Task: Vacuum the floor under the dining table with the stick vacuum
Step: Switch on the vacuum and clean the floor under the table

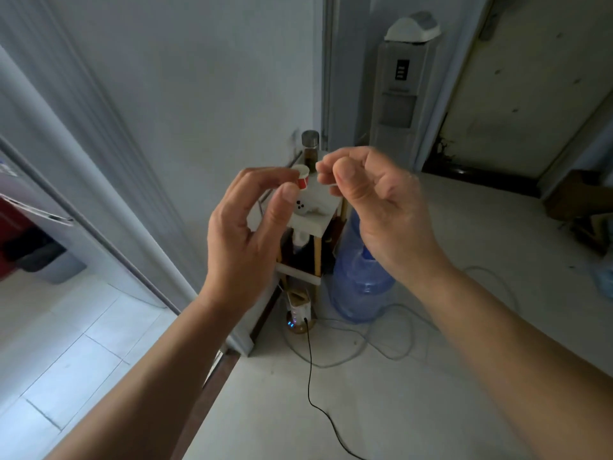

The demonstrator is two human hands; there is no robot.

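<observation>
Stick vacuum: I am not seeing it anywhere in my view. Left hand is hovering, thumb and forefinger narrowly apart, holding nothing. Right hand is curling its fingers tight against the thumb. Just beyond the fingertips, a red cup is sitting on a shelf unit.

Head camera looks forward, down at floor.

Left hand and right hand were raised side by side, near each other but apart.
The left hand's thumb and forefinger curved into a C, tips not meeting. The right hand's fingers curled in against its thumb, with nothing visibly held. Both bare forearms reached up from the lower corners.
</observation>
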